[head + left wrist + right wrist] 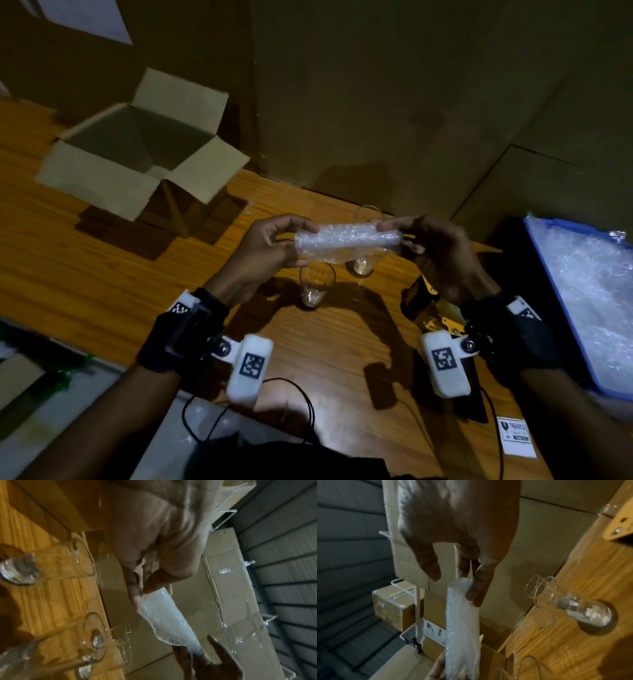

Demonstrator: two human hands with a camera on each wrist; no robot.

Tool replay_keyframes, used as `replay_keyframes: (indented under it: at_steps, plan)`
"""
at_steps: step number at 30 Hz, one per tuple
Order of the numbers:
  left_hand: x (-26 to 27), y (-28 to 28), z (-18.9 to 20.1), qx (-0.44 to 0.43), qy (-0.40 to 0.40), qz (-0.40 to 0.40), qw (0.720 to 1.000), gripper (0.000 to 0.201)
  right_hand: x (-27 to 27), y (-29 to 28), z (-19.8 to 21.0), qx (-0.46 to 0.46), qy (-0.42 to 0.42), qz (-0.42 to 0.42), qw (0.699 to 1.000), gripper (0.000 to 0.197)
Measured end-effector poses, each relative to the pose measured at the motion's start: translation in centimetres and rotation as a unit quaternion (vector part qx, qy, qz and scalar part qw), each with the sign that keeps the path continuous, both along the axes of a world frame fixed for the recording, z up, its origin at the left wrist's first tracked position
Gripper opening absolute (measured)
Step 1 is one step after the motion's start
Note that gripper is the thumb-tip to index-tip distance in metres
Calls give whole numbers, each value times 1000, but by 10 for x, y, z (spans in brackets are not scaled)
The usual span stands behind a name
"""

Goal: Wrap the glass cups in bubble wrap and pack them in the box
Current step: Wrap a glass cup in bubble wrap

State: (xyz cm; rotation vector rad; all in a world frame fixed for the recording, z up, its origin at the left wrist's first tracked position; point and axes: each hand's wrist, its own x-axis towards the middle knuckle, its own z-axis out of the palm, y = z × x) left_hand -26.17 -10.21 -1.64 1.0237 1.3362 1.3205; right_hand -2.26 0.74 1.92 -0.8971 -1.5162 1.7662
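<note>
Holding: a bubble-wrapped bundle (347, 241) lies level in the air between both hands, above the wooden table (102, 260); whether a cup is inside cannot be told.
Left hand (270, 250): fingers curled, thumb and fingertips pinching the bundle's left end.
Right hand (433, 253): fingers curled, thumb and fingertips pinching the bundle's right end; the right wrist view shows the fingertips (474, 595) on the wrap's edge.
Loose wrap: a flap hangs below the bundle, over the farther cup.
Bare cup, near (317, 286): upright on the table, just below the left hand, unwrapped.
Bare cup, far (364, 260): upright, partly hidden behind the bundle, just beside the near cup.
Cup count: the left wrist view shows a further glass rim (127, 642) beyond these; blurred.
Box (144, 150): cardboard, flaps open, on the table's far left, well apart from the hands; the visible interior holds nothing.
Bubble wrap supply (596, 294): in a blue-rimmed tray (548, 270) at the right.
Tape dispenser (431, 308): yellow and black, under the right wrist.
Label card (515, 435): white, at the table's near right edge.
</note>
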Motion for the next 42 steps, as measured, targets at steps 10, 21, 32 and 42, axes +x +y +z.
replay_keyframes:
  at_steps: [10, 21, 32, 42]
  plan:
    - [8, -26, -50, -27, 200, 65, 977, 44, -24, -1, 12, 236, -279, 51, 930, 17]
    - [17, -1, -86, -75, 232, -17, 970, 77, -67, -4, 15, 471, -439, 153, 750, 40]
    - [19, 1, -90, -43, 250, 1, 967, 69, -72, -12, 7, 529, -475, 211, 670, 36]
    - [15, -1, -95, -50, 235, 9, 971, 67, -60, -16, -67, 470, -345, 32, 812, 16]
